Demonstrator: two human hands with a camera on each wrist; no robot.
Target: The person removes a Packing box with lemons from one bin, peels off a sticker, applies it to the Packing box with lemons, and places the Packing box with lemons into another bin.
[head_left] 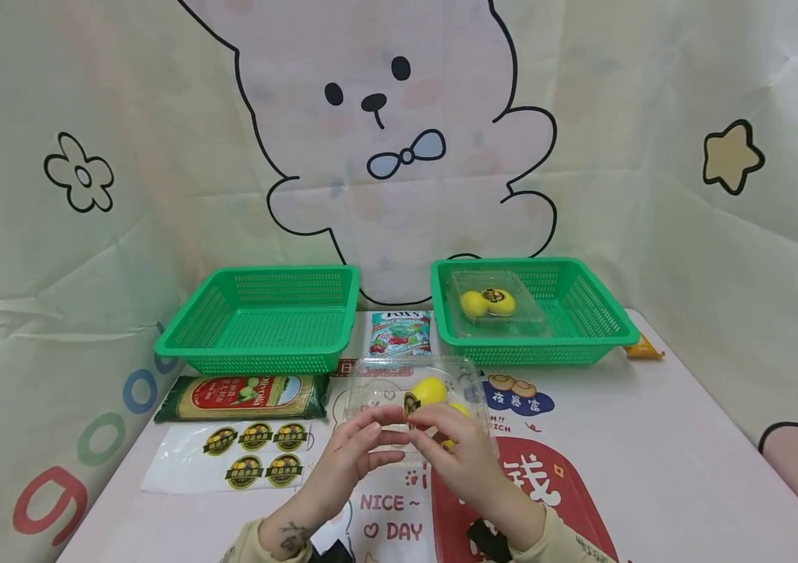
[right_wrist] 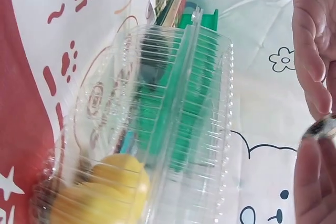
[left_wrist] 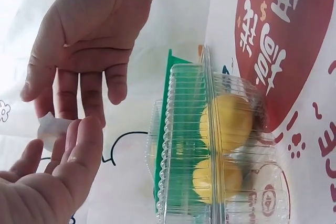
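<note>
A small round black-and-gold sticker (head_left: 411, 403) sits at the meeting point of the fingertips, above a clear plastic clamshell box (head_left: 472, 383). My right hand (head_left: 465, 457) holds the sticker by its edge with bent fingers. From the other side my left hand (head_left: 359, 453) reaches in, fingers mostly straight and the tips at the sticker's edge. Its pale back shows in the left wrist view, where the sticker (left_wrist: 51, 131) is partly covered by fingers. Yellow lemons (head_left: 430, 390) lie inside the box, partly hidden by the right hand in the head view.
At the back stand a left green basket (head_left: 258, 363) and a right green basket (head_left: 581, 352), the latter with another boxed set of lemons (head_left: 499, 303). A candy bag (head_left: 401, 335) lies between them. Left are a noodle pack (head_left: 251, 397) and a sticker sheet (head_left: 180, 461).
</note>
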